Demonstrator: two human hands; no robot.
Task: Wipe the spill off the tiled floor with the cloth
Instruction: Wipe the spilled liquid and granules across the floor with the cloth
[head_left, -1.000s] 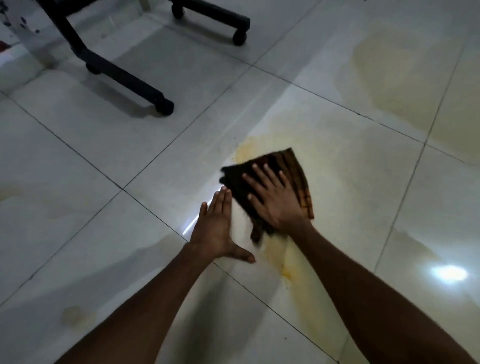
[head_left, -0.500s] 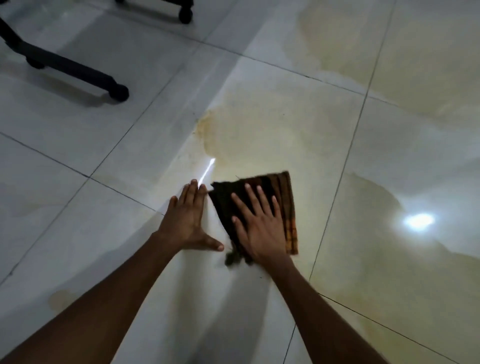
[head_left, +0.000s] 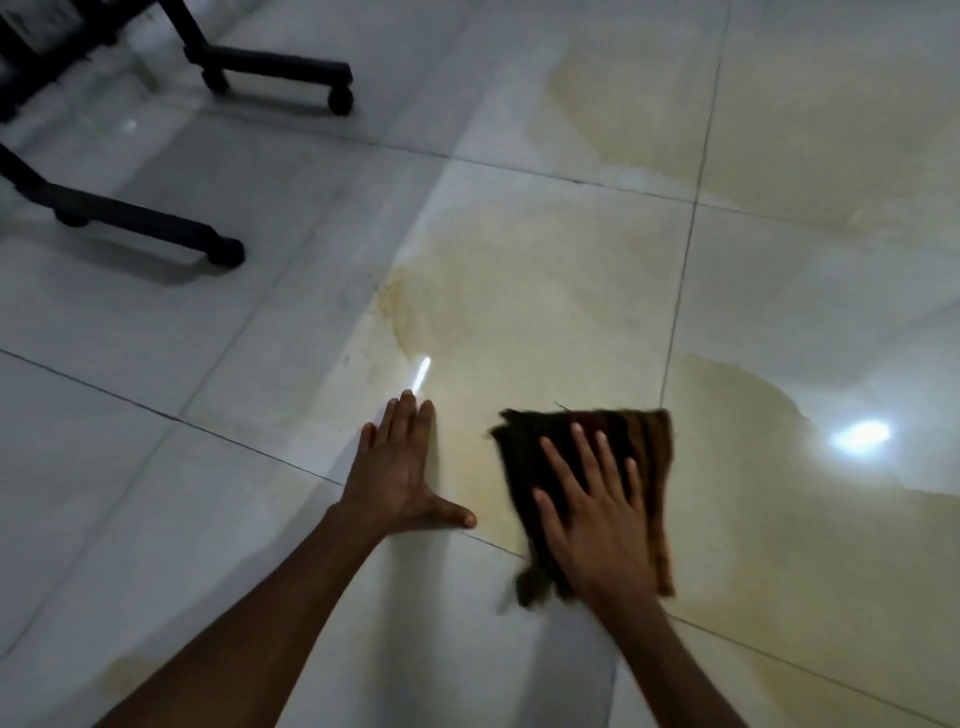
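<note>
A dark brown striped cloth (head_left: 644, 447) lies flat on the white tiled floor (head_left: 260, 364), on a yellowish spill (head_left: 519, 312) that spreads over several tiles to the right. My right hand (head_left: 592, 514) presses down on the cloth with fingers spread. My left hand (head_left: 400, 473) rests flat on the bare floor just left of the cloth, fingers together and thumb out, holding nothing. A gap of wet tile separates the two hands.
Black chair legs with castors (head_left: 228, 252) stand at the far left, another castor (head_left: 340, 98) further back. A small yellowish spot (head_left: 124, 675) marks the tile near my left forearm. A bright light reflection (head_left: 860, 434) shines on the wet floor at right.
My right hand has slid the cloth to the right and toward me across the spill, away from my left hand. The left hand stays planted on the floor.
</note>
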